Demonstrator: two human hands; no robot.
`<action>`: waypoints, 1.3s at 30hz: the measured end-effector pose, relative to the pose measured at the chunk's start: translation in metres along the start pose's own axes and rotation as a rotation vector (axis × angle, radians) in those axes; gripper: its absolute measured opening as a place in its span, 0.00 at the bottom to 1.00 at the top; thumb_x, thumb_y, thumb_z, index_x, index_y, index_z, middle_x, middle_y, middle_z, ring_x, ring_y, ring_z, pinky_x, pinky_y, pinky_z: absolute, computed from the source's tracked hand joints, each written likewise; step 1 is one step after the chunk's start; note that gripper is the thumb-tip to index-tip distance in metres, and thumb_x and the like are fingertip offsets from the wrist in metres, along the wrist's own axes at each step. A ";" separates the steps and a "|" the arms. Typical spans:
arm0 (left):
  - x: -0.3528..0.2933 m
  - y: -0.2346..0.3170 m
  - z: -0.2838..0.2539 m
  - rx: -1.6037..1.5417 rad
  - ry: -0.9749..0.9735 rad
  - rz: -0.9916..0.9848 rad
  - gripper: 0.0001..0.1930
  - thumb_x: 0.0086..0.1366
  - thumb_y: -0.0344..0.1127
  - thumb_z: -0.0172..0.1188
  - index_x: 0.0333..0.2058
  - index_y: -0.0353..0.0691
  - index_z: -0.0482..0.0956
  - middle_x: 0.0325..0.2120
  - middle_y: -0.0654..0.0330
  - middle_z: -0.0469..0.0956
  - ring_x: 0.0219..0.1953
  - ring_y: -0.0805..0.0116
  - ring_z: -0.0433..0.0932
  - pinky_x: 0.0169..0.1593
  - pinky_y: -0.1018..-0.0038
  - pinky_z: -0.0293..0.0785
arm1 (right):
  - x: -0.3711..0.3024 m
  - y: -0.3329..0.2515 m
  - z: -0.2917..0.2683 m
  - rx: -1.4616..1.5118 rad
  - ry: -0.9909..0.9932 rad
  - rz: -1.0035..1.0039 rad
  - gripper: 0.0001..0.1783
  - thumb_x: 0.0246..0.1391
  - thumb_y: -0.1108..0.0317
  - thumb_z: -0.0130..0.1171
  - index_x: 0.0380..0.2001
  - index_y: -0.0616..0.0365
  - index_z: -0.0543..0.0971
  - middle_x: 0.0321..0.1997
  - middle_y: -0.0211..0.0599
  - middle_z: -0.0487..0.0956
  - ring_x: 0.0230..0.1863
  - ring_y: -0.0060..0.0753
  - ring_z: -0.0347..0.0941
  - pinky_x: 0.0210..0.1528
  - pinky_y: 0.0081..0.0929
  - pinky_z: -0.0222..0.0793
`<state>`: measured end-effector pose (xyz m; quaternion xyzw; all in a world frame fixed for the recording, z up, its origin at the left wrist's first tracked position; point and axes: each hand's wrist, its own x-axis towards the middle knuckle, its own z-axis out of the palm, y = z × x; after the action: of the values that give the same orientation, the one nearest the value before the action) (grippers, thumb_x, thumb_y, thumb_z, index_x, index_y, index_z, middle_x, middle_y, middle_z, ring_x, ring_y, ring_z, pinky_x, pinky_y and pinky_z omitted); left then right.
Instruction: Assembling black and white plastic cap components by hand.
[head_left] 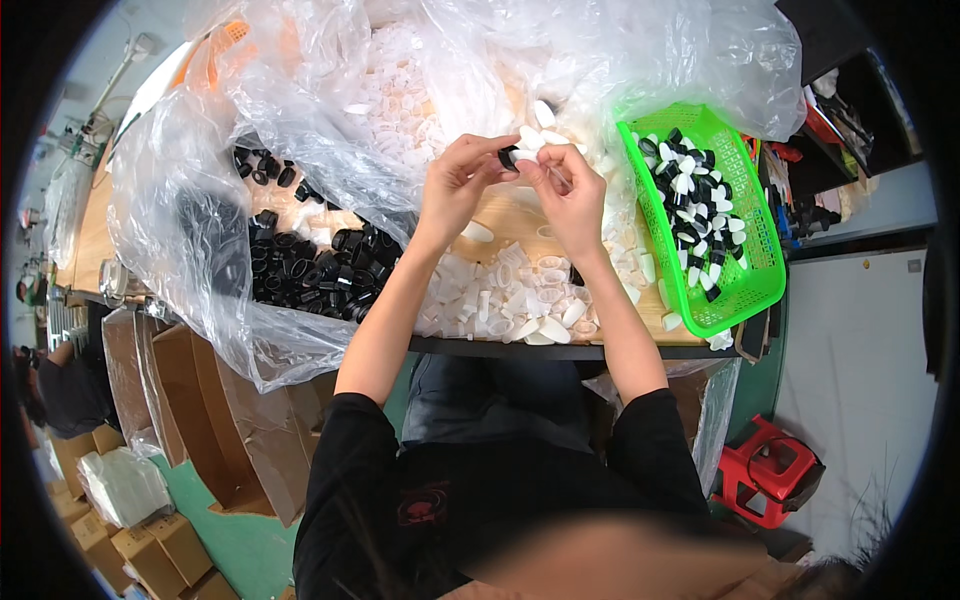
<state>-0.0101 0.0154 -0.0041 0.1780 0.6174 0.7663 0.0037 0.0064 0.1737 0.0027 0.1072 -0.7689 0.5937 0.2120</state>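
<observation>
My left hand (465, 180) pinches a small black plastic ring-shaped cap (508, 158) over the middle of the table. Close against it, my right hand (568, 190) has its fingers closed on a small pale, translucent plastic piece (562, 178). The two hands nearly meet, and part of what they hold is hidden by the fingers. Just beyond them lie white oval pieces (545, 114). Below my wrists spreads a pile of translucent and white plastic parts (500, 295). Left of my left forearm is a heap of black caps (310, 270) on clear plastic.
A green basket (660, 235) with joined black-and-white pieces stands at the right. Clear plastic bags (640, 50) cover the table's far side, with more translucent parts (395, 90) among them. Cardboard boxes (200, 410) are below left; a red stool (765, 470) stands below right.
</observation>
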 end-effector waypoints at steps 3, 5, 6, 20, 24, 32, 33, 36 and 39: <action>-0.001 0.003 0.001 0.011 0.003 0.004 0.15 0.67 0.20 0.51 0.51 0.33 0.77 0.41 0.62 0.71 0.39 0.76 0.76 0.53 0.73 0.79 | -0.002 -0.003 0.000 -0.032 0.002 0.001 0.09 0.54 0.71 0.67 0.30 0.60 0.75 0.23 0.17 0.71 0.21 0.06 0.55 0.21 0.11 0.47; 0.000 0.001 0.002 0.004 0.011 0.018 0.15 0.67 0.19 0.51 0.51 0.35 0.78 0.39 0.62 0.70 0.38 0.75 0.76 0.51 0.75 0.80 | -0.002 -0.002 0.000 -0.037 0.013 -0.008 0.09 0.54 0.71 0.67 0.30 0.60 0.75 0.23 0.17 0.71 0.21 0.06 0.55 0.21 0.11 0.47; 0.001 0.000 0.002 -0.003 0.020 0.032 0.16 0.66 0.18 0.51 0.50 0.37 0.79 0.37 0.62 0.69 0.37 0.75 0.77 0.49 0.77 0.81 | -0.003 -0.002 0.001 -0.037 0.011 -0.007 0.09 0.54 0.71 0.67 0.30 0.60 0.75 0.23 0.17 0.71 0.21 0.06 0.55 0.21 0.11 0.47; -0.002 0.001 0.002 0.144 0.039 0.068 0.17 0.65 0.17 0.51 0.48 0.38 0.81 0.34 0.64 0.71 0.35 0.77 0.75 0.44 0.80 0.78 | 0.000 -0.005 0.003 -0.042 -0.040 -0.078 0.11 0.50 0.71 0.70 0.28 0.59 0.75 0.33 0.22 0.75 0.19 0.05 0.52 0.19 0.13 0.46; -0.002 -0.003 0.002 0.111 0.049 0.054 0.15 0.64 0.18 0.50 0.48 0.34 0.78 0.33 0.65 0.71 0.35 0.79 0.74 0.41 0.80 0.76 | -0.003 -0.002 0.000 -0.051 -0.135 0.092 0.13 0.49 0.73 0.69 0.32 0.59 0.73 0.37 0.26 0.77 0.18 0.03 0.52 0.18 0.11 0.46; 0.000 0.005 -0.005 -0.037 0.017 -0.062 0.07 0.66 0.23 0.53 0.42 0.30 0.74 0.35 0.63 0.74 0.38 0.75 0.75 0.43 0.77 0.76 | -0.001 -0.008 0.001 0.186 0.027 0.075 0.19 0.48 0.78 0.69 0.37 0.57 0.67 0.40 0.35 0.79 0.19 0.01 0.54 0.17 0.07 0.47; 0.001 0.008 -0.006 -0.023 -0.038 -0.129 0.06 0.67 0.24 0.54 0.41 0.30 0.74 0.37 0.61 0.75 0.39 0.74 0.75 0.44 0.76 0.77 | -0.001 -0.008 0.000 0.186 0.029 0.075 0.19 0.48 0.78 0.69 0.37 0.57 0.67 0.40 0.35 0.79 0.19 0.01 0.54 0.17 0.07 0.47; 0.001 0.002 -0.003 -0.046 -0.021 -0.043 0.06 0.67 0.26 0.56 0.41 0.30 0.75 0.40 0.59 0.75 0.39 0.73 0.76 0.47 0.75 0.74 | 0.000 -0.006 -0.003 0.175 -0.012 0.059 0.18 0.49 0.78 0.68 0.36 0.58 0.67 0.41 0.36 0.79 0.20 0.00 0.55 0.18 0.07 0.48; 0.001 0.004 -0.001 -0.058 -0.010 -0.003 0.07 0.66 0.27 0.58 0.40 0.30 0.76 0.41 0.58 0.75 0.40 0.72 0.76 0.47 0.75 0.75 | 0.002 -0.007 -0.003 0.231 -0.029 0.117 0.17 0.51 0.79 0.67 0.36 0.58 0.67 0.41 0.36 0.79 0.22 0.02 0.59 0.19 0.08 0.51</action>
<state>-0.0101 0.0141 -0.0005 0.1807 0.5951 0.7830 0.0132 0.0085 0.1754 0.0099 0.0944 -0.7033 0.6880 0.1523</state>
